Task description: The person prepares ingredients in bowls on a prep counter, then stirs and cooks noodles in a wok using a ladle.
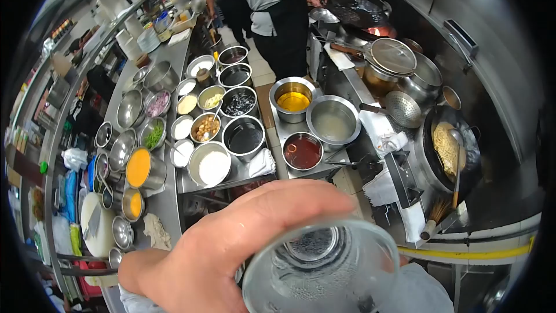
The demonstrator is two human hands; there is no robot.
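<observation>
My left hand comes in from the lower left, with its fingers wrapped round the far side of a clear drinking glass. The glass is very close to the camera, tilted so that its wide mouth faces me. Droplets or mist show on its inner wall, and the round base is seen through it. The lower part of the glass is cut off by the frame. My right hand does not show.
Pots of sauces, including a white one, stand beyond my hand. Bowls and orange liquid are at left. On the right, a wok holds noodles and a ladle. Two people in dark aprons stand ahead, one beside a flaming burner.
</observation>
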